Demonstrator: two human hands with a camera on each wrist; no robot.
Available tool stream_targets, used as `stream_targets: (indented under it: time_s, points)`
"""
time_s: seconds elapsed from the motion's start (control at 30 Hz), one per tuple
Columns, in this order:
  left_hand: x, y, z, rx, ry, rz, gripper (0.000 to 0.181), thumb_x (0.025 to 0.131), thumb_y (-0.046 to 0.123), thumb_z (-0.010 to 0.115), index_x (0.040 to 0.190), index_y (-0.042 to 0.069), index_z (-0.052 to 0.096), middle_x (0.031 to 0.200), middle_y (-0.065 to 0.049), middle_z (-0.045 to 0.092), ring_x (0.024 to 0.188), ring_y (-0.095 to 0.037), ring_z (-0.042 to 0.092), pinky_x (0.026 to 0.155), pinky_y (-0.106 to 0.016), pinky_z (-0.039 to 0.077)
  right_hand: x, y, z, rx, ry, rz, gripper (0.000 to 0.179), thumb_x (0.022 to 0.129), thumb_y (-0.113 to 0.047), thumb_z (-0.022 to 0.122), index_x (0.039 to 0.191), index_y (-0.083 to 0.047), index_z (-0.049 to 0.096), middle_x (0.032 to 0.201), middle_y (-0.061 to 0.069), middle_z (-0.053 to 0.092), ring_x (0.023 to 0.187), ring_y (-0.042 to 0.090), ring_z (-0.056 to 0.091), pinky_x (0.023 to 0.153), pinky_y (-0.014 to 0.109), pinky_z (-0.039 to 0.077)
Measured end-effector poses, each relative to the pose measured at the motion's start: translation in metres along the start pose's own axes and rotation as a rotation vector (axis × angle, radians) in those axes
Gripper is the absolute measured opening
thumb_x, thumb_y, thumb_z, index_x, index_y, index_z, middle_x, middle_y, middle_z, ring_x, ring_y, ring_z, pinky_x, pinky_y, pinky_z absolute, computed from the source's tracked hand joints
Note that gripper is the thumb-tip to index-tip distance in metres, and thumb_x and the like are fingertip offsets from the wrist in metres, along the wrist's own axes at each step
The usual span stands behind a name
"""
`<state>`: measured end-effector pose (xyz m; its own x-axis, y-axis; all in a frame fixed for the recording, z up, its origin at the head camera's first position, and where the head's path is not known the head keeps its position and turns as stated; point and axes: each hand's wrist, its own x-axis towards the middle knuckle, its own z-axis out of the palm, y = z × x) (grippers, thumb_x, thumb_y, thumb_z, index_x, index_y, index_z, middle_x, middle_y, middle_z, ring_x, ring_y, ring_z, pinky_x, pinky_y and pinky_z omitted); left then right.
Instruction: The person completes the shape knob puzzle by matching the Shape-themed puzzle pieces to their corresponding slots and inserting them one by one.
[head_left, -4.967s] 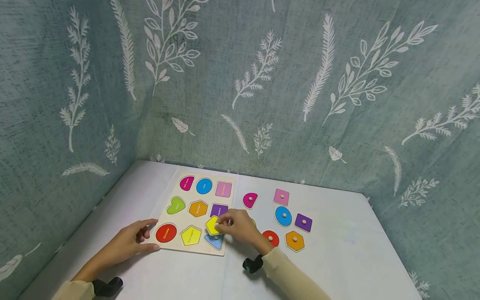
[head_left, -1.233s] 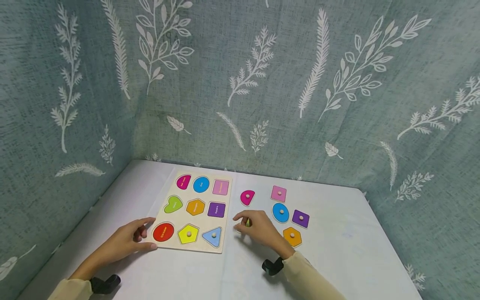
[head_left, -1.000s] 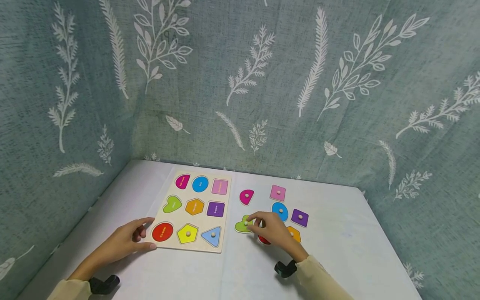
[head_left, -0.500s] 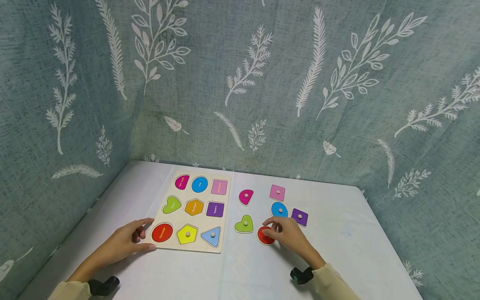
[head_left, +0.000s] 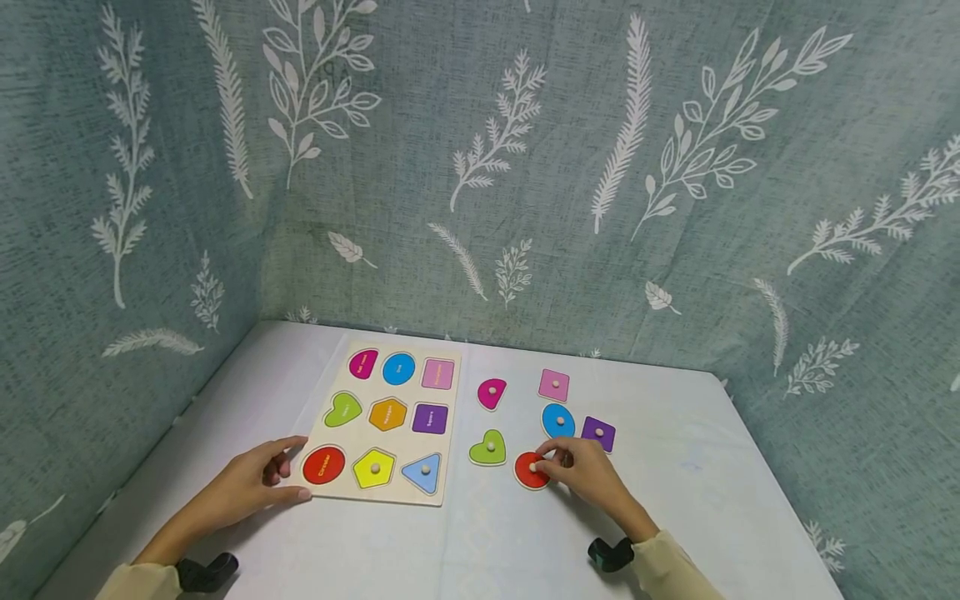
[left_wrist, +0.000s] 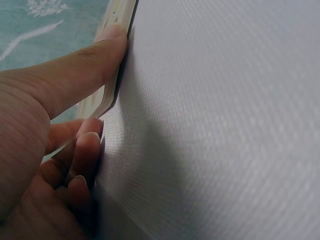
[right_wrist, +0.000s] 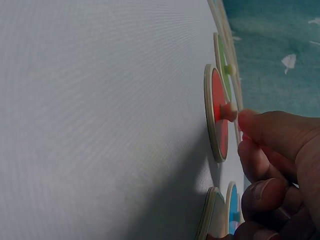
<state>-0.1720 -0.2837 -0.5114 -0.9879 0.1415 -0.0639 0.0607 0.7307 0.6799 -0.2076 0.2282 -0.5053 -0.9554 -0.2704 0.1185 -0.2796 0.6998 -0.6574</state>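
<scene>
A wooden shape board (head_left: 399, 492) is bracketed by the left hand (head_left: 247, 482): the thumb is rested against its edge, other fingers loosely bent, nothing gripped, presumably for steadiness. Just ahead of the right hand's (head_left: 583, 473) slightly parted thumb and forefinger, a red disc (head_left: 527, 477) is laid flat, knob (right_wrist: 229, 112) upward, seemingly for easy pinching; nothing appears held, though contact cannot be told.

Left hand (head_left: 243, 487): thumb (left_wrist: 82, 72) out straight, index finger (head_left: 281, 446) extended, other fingers (left_wrist: 87, 152) curled between. Left forearm (head_left: 176, 537) slants in from lower left, pale sleeve (head_left: 138, 582) above the wrist. Right hand (head_left: 588, 473): thumb (right_wrist: 277, 130) and index finger (head_left: 557, 445) point leftward, tips slightly apart; remaining fingers (right_wrist: 267, 195) curled under. Right forearm (head_left: 634, 518) slants from lower right.
</scene>
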Motion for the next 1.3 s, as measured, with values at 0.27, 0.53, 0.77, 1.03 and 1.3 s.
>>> stream_targets:
  time_s: [0.27, 0.53, 0.77, 1.03, 1.3]
  points:
    - [0.001, 0.001, 0.000, 0.002, -0.001, -0.004, 0.098, 0.069, 0.038, 0.096, 0.143, -0.007, 0.051, 0.087, -0.004, 0.050, 0.080, -0.020, 0.049, 0.065, -0.025, 0.046, 0.000, 0.000, 0.003, -0.019, -0.019, 0.009, 0.012, 0.085, -0.027, 0.086, 0.094, -0.022, 0.079, 0.069, -0.011, 0.057, 0.063, 0.009, 0.051, 0.050, 0.023, 0.040]
    - [0.001, 0.002, 0.000, -0.005, 0.006, -0.021, 0.102, 0.067, 0.042, 0.096, 0.144, -0.007, 0.050, 0.087, -0.005, 0.049, 0.080, -0.021, 0.049, 0.065, -0.025, 0.047, 0.002, 0.000, 0.004, -0.026, -0.035, -0.008, 0.010, 0.086, -0.025, 0.085, 0.092, -0.020, 0.079, 0.068, -0.011, 0.057, 0.063, 0.009, 0.051, 0.053, 0.023, 0.042]
    - [-0.001, -0.002, 0.000, -0.007, 0.008, -0.001, 0.099, 0.067, 0.039, 0.096, 0.143, -0.007, 0.051, 0.086, -0.004, 0.049, 0.079, -0.020, 0.049, 0.064, -0.025, 0.047, 0.003, -0.001, 0.007, 0.000, -0.057, -0.003, 0.009, 0.087, -0.023, 0.084, 0.091, -0.017, 0.078, 0.071, -0.010, 0.058, 0.067, 0.011, 0.053, 0.055, 0.024, 0.046]
    - [-0.002, -0.003, -0.001, -0.011, 0.010, 0.002, 0.097, 0.069, 0.038, 0.096, 0.142, -0.007, 0.052, 0.087, -0.004, 0.049, 0.080, -0.020, 0.049, 0.065, -0.025, 0.046, 0.005, -0.001, 0.012, -0.022, -0.048, -0.020, 0.008, 0.089, -0.023, 0.082, 0.089, -0.018, 0.076, 0.071, -0.011, 0.057, 0.068, 0.010, 0.053, 0.056, 0.024, 0.046]
    - [-0.003, 0.000, 0.000, -0.021, 0.005, 0.014, 0.095, 0.070, 0.036, 0.095, 0.142, -0.008, 0.052, 0.086, -0.004, 0.049, 0.080, -0.021, 0.049, 0.065, -0.025, 0.046, 0.005, -0.005, 0.013, -0.004, -0.038, -0.019, 0.009, 0.090, -0.024, 0.082, 0.089, -0.019, 0.075, 0.072, -0.011, 0.057, 0.068, 0.010, 0.053, 0.056, 0.024, 0.047]
